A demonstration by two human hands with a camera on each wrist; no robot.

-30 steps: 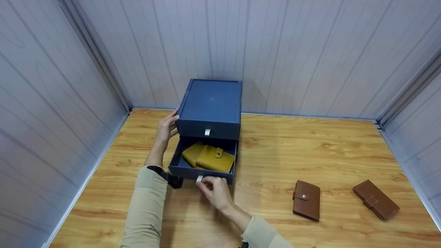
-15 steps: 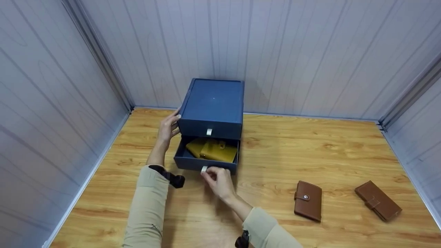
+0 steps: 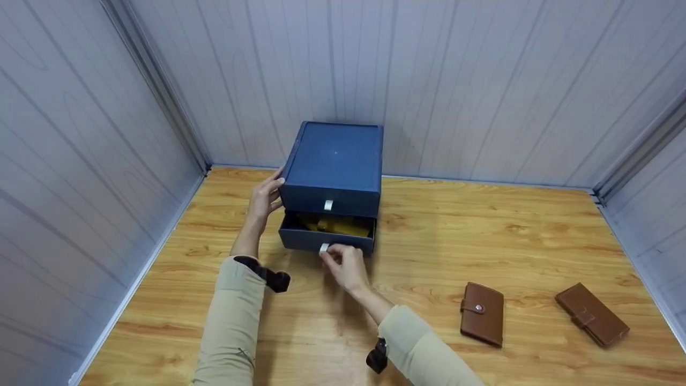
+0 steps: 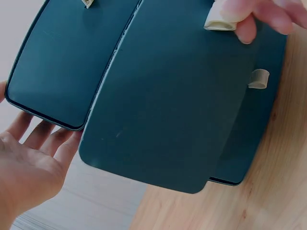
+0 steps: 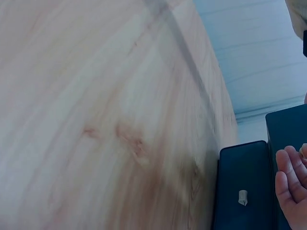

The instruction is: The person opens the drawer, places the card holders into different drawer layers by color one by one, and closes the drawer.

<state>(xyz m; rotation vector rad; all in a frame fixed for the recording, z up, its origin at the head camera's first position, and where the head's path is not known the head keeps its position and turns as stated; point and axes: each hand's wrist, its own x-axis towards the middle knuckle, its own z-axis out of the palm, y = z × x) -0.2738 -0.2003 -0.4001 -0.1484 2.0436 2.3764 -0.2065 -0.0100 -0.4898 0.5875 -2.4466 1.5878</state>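
Note:
A dark blue drawer unit [image 3: 343, 155] stands against the back wall. My left hand [image 3: 263, 199] rests on its left side near the top drawer, fingers fairly straight along the side in the left wrist view. My right hand [image 3: 348, 268] pinches the pale pull tab [image 3: 324, 248] of the middle drawer [image 3: 300, 239], which is part-way out. Mustard-yellow wallets [image 3: 345, 226] lie inside it, partly hidden under the top drawer. Below it, the bottom drawer [image 4: 240, 148] with its own tab [image 4: 259, 79] is pushed in.
Two brown wallets lie on the wooden table to the right: a snap-fastened one [image 3: 482, 316] and a longer one [image 3: 592, 315] at an angle. Pale panelled walls [image 3: 455, 91] enclose the table at the back and both sides.
My right hand has pushed the middle drawer inward, away from me, so less of the yellow wallets shows. My left hand stays on the unit's side.

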